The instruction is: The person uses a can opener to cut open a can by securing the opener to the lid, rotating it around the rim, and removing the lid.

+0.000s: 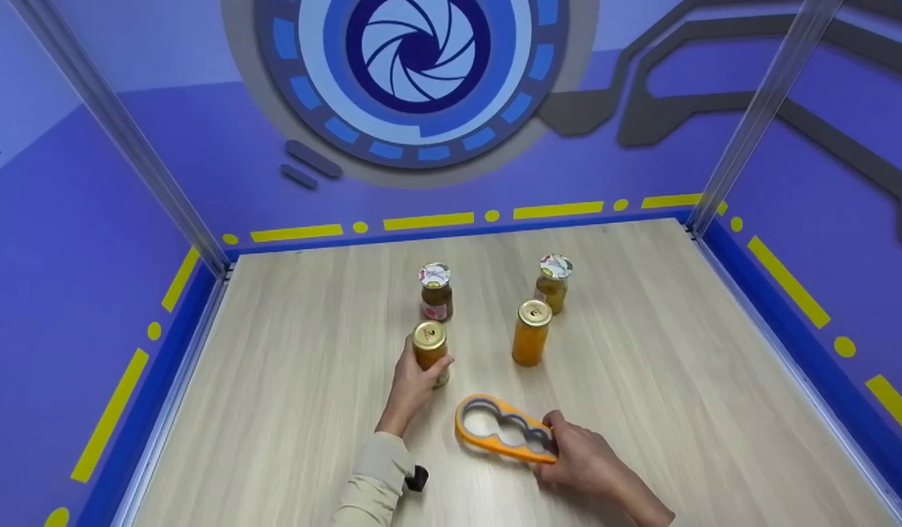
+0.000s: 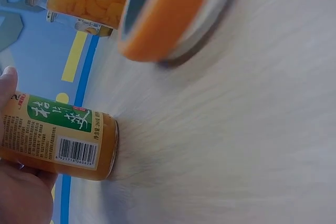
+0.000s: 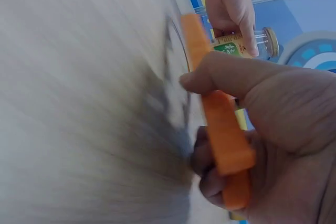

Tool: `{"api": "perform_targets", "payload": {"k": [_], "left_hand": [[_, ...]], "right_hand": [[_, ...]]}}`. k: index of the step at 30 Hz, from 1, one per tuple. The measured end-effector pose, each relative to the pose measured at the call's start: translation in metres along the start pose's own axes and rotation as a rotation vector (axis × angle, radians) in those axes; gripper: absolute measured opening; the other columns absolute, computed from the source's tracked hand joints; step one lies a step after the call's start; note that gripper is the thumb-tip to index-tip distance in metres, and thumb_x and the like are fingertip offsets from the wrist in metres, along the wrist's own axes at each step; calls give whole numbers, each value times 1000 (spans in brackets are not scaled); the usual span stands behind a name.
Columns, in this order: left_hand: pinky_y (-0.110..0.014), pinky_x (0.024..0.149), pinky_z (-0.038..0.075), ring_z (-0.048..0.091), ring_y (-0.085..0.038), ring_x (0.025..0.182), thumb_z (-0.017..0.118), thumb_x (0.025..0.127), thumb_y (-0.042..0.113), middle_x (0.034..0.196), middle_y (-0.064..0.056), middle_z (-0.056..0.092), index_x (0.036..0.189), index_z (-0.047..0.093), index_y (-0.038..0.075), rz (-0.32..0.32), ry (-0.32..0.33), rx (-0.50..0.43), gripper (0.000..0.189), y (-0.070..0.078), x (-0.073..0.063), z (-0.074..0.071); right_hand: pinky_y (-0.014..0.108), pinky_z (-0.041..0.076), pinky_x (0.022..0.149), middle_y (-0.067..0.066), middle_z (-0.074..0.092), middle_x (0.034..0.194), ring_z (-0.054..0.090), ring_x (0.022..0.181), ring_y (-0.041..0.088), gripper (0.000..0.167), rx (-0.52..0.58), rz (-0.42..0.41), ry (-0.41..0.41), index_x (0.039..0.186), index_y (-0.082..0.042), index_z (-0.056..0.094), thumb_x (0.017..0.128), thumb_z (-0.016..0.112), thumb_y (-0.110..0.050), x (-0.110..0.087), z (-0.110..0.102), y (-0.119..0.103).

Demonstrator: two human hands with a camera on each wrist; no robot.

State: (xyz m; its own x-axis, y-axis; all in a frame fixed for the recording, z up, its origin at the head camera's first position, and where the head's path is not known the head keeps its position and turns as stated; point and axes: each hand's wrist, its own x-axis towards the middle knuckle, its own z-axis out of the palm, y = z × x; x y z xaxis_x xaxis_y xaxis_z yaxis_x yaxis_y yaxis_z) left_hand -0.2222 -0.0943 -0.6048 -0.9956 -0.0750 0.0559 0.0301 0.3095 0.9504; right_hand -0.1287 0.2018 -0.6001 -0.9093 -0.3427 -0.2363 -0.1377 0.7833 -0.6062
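Observation:
My left hand (image 1: 409,384) grips a glass jar (image 1: 429,336) with a gold lid. The jar is upright, and a tan and green label with a barcode shows on it in the left wrist view; whether its base touches the table I cannot tell. In my right hand (image 1: 586,461) is an orange jar opener (image 1: 498,445) with a grey-lined, scalloped opening. Fingers and thumb curl round one end of it, as the right wrist view (image 3: 227,129) shows. The opener's free end points toward the held jar, apart from it and just above the table.
Beyond the opener stands another gold-lidded jar (image 1: 530,342) of orange fruit. Behind it is a smaller jar (image 1: 551,291) with a patterned lid. A dark-filled jar (image 1: 437,296) stands behind the held one. Blue panels (image 1: 158,241) border the wooden table (image 1: 290,351).

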Motion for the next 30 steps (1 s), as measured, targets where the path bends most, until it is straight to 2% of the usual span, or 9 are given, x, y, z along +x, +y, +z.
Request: {"api": "perform_targets", "payload": {"k": [5,10,17,22,25,30], "left_hand": [[-55,114,37,51,-36,133,78,94,21,142,-22,54,151,38,0,-34,-1,-2,72,-1,-5,-2],[-55,115,36,50,-36,135,78,94,21,144,-21,52,152,37,2,-70,-3,-10,73,-1,-13,-2],[-55,116,35,48,-35,136,77,95,27,145,-20,51,152,36,3,-69,-22,-4,75,1,-28,-1],[-56,115,36,49,-37,134,79,93,23,143,-21,52,150,38,0,-48,-25,-19,74,1,-38,1],[-56,116,35,48,-37,135,79,93,23,144,-21,51,151,37,0,-51,-30,-26,75,2,-42,3],[-55,116,35,47,-36,137,77,93,37,147,-21,49,153,35,1,-40,-59,-3,82,3,-46,5]], "right_hand": [[36,50,70,-1,62,89,55,75,14,60,30,68,158,120,-10,59,73,91,-28,-2,-10,-11],[35,50,70,-2,62,88,54,75,15,60,48,103,229,122,-10,61,74,92,-29,2,-26,-26],[33,45,63,-5,56,78,51,69,14,59,10,-1,315,122,-11,62,74,92,-29,10,-44,-46],[32,43,59,-8,54,75,50,65,12,56,-34,-87,363,119,-10,62,75,90,-28,16,-49,-55],[31,43,58,-8,54,74,50,64,11,55,-46,-107,370,118,-10,62,75,90,-29,18,-50,-59],[31,43,59,-8,55,76,50,65,11,57,-44,-110,363,118,-10,62,75,91,-31,21,-52,-63]]}}
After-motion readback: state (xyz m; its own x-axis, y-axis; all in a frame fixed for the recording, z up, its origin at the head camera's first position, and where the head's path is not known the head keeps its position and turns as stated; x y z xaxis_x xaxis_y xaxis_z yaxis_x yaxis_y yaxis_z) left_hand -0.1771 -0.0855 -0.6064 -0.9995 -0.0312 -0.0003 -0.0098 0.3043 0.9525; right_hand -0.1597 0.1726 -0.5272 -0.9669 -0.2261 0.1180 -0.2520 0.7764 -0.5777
